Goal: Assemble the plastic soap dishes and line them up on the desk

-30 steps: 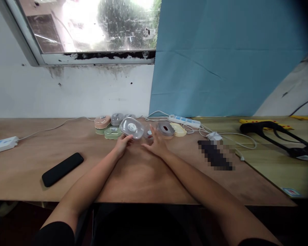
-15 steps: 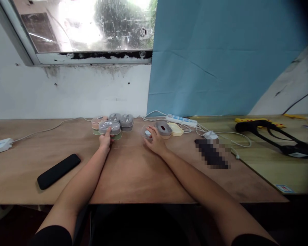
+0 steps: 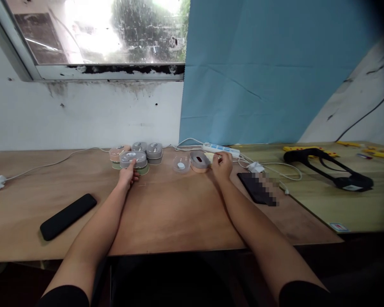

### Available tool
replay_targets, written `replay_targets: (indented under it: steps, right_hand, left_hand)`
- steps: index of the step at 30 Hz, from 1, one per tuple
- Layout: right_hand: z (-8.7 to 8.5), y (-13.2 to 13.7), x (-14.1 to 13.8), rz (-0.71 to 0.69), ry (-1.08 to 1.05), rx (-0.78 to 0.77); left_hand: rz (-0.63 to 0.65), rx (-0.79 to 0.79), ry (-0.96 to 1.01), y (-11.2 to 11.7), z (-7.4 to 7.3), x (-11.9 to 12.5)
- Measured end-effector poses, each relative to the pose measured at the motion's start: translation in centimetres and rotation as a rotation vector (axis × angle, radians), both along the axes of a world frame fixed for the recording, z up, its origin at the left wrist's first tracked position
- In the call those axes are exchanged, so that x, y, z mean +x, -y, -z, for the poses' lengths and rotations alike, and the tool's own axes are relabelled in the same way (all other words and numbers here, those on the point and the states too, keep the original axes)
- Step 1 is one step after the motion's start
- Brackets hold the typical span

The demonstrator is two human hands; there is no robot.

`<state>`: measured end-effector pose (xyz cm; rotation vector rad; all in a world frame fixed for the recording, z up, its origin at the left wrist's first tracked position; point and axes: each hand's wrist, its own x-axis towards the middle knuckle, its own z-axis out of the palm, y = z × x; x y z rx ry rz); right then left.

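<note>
An oval container (image 3: 133,160) with a grey top and green base stands at the front of a small cluster. My left hand (image 3: 128,175) grips its near side, thumb on the top and fingers curled. Behind it are two grey containers (image 3: 154,152) and a pink-topped one (image 3: 119,152). To the right, my right hand (image 3: 223,165) has its fingers closed at a pale yellow oval piece (image 3: 210,156), mostly hidden by the hand. Beside that piece sits a grey oval container (image 3: 199,159) with a dark slot and a peach base. A clear plastic cover (image 3: 181,164) lies to its left.
A white power strip (image 3: 220,149) and cables lie behind my right hand. A dark flat object (image 3: 254,187), partly pixelated, is to the right. A black phone-like object (image 3: 68,216) lies at left. A black frame (image 3: 328,168) stands far right.
My right hand has left the clear cover and moved right to the yellow piece. The left hand stays on its container. The view has shifted slightly.
</note>
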<state>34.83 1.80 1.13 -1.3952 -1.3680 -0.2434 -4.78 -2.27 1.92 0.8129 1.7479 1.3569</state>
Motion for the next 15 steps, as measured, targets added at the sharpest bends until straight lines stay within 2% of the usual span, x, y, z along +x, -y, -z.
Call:
replay_targets:
  steps: [4,9,15]
  right_hand:
    - [1.0,-1.3,3.0,0.157,-0.106,-0.171]
    - [2.0,-2.3,4.0,0.201,-0.132,-0.455]
    - [2.4,-2.5,3.4,0.197,-0.041,-0.521]
  left_hand:
    - [0.021,-0.015,-0.031,0.3,-0.3,0.2]
    - [0.032,-0.017,-0.089,0.5,-0.3,0.4]
    - [0.052,-0.026,-0.102,0.2,0.0,0.3]
